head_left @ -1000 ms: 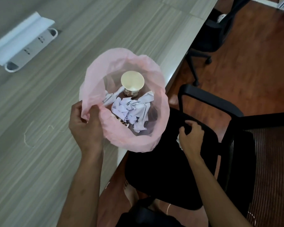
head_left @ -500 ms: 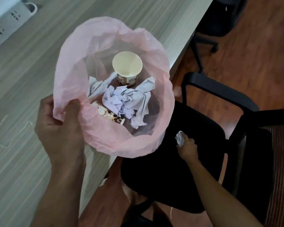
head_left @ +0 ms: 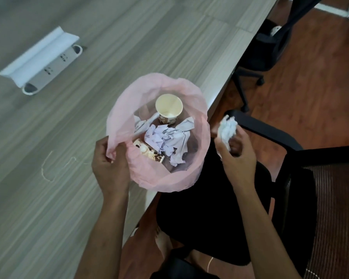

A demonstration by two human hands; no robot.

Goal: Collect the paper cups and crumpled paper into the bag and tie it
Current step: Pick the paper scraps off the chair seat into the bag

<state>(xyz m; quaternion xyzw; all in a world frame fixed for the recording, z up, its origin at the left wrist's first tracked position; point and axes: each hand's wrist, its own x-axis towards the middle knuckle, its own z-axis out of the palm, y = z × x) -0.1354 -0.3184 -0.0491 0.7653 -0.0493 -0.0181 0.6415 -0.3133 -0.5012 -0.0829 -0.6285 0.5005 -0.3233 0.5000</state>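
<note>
A thin pink plastic bag [head_left: 201, 137] hangs open at the table's edge. My left hand [head_left: 109, 168] pinches its near-left rim. Inside stands an upright paper cup [head_left: 169, 106], a second printed cup [head_left: 149, 153] lies on its side, and crumpled white paper [head_left: 167, 139] fills the middle. My right hand [head_left: 237, 156] holds another crumpled paper ball [head_left: 227, 129] just right of the bag's rim, above the chair seat.
The grey wooden table [head_left: 58, 208] carries a white socket box with a raised lid [head_left: 41, 64] at the back left and a thin loose string [head_left: 48, 168]. A black office chair [head_left: 220, 218] stands under my right arm; another chair [head_left: 266, 51] sits farther back on the wooden floor.
My right hand has lifted the crumpled paper ball off the chair seat and brought it up beside the bag's rim. My left hand still holds the bag.
</note>
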